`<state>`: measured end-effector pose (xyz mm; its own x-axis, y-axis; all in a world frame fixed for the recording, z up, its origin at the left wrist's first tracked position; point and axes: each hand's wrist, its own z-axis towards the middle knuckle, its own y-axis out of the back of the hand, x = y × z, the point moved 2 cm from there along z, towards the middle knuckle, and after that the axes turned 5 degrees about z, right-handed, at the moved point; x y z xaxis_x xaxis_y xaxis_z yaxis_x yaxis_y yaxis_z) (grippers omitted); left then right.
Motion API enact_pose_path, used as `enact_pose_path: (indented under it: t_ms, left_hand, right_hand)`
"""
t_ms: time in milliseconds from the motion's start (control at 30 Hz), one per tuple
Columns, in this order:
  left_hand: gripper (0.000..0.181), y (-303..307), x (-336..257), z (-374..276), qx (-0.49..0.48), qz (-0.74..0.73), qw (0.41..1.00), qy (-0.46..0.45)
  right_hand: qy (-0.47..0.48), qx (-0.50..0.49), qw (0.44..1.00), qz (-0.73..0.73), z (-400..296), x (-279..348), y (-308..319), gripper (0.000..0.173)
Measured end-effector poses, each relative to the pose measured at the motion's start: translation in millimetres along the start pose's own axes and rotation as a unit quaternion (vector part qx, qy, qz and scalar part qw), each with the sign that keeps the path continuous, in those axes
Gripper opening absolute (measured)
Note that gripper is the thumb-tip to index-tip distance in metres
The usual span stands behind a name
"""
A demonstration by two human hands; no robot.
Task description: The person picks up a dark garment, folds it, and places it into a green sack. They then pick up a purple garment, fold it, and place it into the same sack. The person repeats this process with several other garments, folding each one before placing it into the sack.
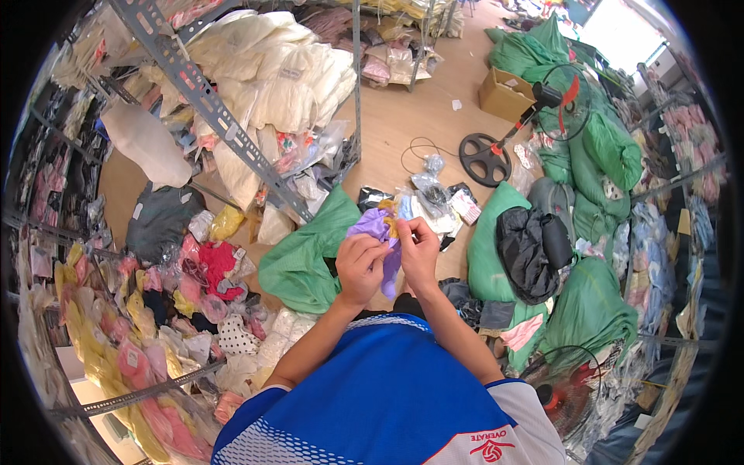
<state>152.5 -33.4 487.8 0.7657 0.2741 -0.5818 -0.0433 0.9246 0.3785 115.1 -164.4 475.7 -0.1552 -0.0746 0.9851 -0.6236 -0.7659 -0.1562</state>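
Both hands are raised close together in front of my chest, pinching a purple cloth item (pixel 376 223) with mustard-yellow trim. My left hand (pixel 361 266) has its fingers curled on the cloth's near edge. On the other side, my right hand (pixel 418 247) grips by the yellow trim between thumb and forefinger. A fold of the purple fabric hangs down between the hands. Below them on the floor lie several clear-bagged garments (pixel 433 203), some white, some dark. What kind of garment the purple piece is, I cannot tell.
A green sack (pixel 308 261) lies left of my hands. Bulging green sacks (pixel 494 244) line the right, one under a black bag (pixel 523 253). A floor fan (pixel 487 158) and a cardboard box (pixel 505 93) stand ahead. Metal shelving (pixel 215 107) rises at left beside heaped bagged clothes (pixel 215 285).
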Motion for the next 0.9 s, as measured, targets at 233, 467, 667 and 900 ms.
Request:
enact_pose_path:
  t_ms: [233,467,667,900]
  left_hand:
    - [0.018,7,-10,7,0.001,0.03,0.996,-0.083]
    - [0.017,14,-9,11,-0.033,0.015,0.993,-0.116]
    - [0.016,11,-11,14,-0.01,0.015,0.989,-0.149]
    - [0.02,6,-8,22,0.072,-0.056,0.995,0.04]
  right_hand:
    - [-0.047,-0.053,0.996,0.052,14,6,9,0.026]
    - [-0.115,-0.064,0.985,0.111,24,17,12,0.03]
    - [-0.125,-0.11,0.959,0.229,34,9,10,0.029]
    - [-0.076,-0.122,0.956,0.254,35,9,8,0.028]
